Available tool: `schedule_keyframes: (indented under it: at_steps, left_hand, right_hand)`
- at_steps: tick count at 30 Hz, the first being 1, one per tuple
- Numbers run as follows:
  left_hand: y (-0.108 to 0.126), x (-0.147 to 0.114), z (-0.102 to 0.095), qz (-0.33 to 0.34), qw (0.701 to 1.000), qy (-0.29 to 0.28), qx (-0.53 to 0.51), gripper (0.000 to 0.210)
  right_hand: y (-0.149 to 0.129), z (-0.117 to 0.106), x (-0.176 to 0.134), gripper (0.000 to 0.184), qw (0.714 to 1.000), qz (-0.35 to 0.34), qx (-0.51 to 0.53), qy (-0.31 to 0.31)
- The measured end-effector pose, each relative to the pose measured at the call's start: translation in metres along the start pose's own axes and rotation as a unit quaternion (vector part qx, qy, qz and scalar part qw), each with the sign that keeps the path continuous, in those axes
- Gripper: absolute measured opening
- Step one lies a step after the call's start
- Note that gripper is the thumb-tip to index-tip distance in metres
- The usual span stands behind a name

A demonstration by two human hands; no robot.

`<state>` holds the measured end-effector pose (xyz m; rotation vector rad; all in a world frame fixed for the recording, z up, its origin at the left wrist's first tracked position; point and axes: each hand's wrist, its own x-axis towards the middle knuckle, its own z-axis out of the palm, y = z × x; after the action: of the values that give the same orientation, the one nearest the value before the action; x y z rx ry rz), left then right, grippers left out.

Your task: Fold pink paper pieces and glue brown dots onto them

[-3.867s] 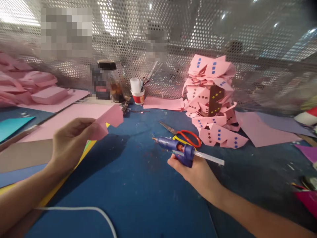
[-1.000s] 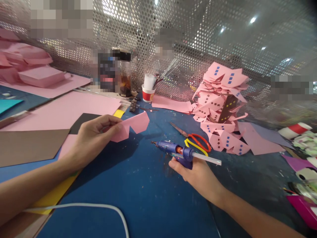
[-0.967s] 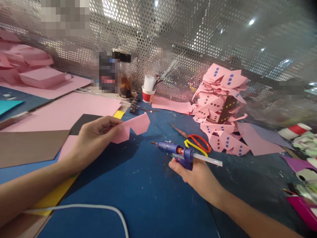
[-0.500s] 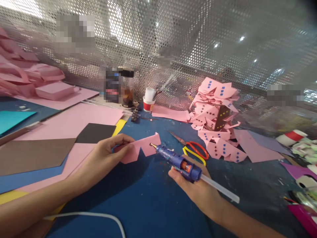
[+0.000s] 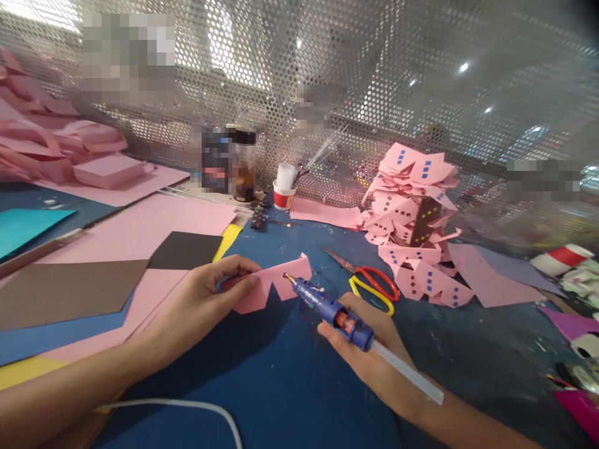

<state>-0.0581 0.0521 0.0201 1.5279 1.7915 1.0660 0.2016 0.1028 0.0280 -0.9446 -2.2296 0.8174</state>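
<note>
Pinched between the thumb and fingers of my left hand (image 5: 218, 293) is a piece of pink paper (image 5: 255, 298) with a V-shaped notch in its lower edge and a small folded tab at its right end. My right hand (image 5: 369, 337) is wrapped round a blue glue gun (image 5: 327, 305). Its metal nozzle points left and lies over the paper, right of the notch; whether it touches cannot be made out. A clear glue stick (image 5: 409, 371) sticks out of the gun's back end. Beyond my right hand lie scissors (image 5: 374, 287) with red and yellow handles.
Pink cut-outs with small squares (image 5: 412, 218) are piled at the back right. A paper cup (image 5: 283, 195) and a lidded jar (image 5: 244, 165) stand by the perforated metal screen (image 5: 262, 81). Coloured sheets (image 5: 70, 293) cover the left side. A white cord (image 5: 187, 404) crosses the front.
The glue gun's nozzle has moved slightly left along the paper, and its back end has dipped. The view has shifted a little, so the surroundings sit slightly further right. Both grips are the same.
</note>
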Motion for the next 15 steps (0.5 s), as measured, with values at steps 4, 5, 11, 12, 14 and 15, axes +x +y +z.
schedule_keyframes:
  at_steps: [4, 5, 11, 12, 14, 15]
  left_hand:
    - [0.004, -0.001, -0.001, -0.009, 1.000, 0.001, 0.010, 0.031]
    - [0.003, -0.001, -0.001, -0.006, 1.000, 0.001, 0.011, 0.031]
    - [-0.011, 0.001, 0.001, 0.011, 1.000, 0.001, 0.010, 0.029]
    - [-0.012, 0.001, 0.001, 0.011, 1.000, -0.002, 0.010, 0.028]
    - [-0.012, 0.001, 0.001, 0.013, 1.000, -0.004, 0.008, 0.028]
    - [-0.011, 0.001, 0.001, 0.013, 1.000, -0.005, 0.007, 0.028]
  right_hand:
    - [0.005, -0.001, -0.001, 0.005, 1.000, -0.013, -0.011, -0.010]
    - [0.006, -0.001, -0.001, 0.005, 1.000, -0.015, -0.015, -0.012]
    - [0.011, 0.002, -0.002, 0.005, 1.000, -0.012, -0.025, -0.015]
    - [0.012, 0.002, -0.002, 0.006, 0.999, -0.013, -0.026, -0.016]
    - [0.013, 0.003, -0.002, 0.008, 0.999, -0.020, -0.028, -0.014]
    - [0.013, 0.003, -0.002, 0.010, 0.999, -0.024, -0.029, -0.013]
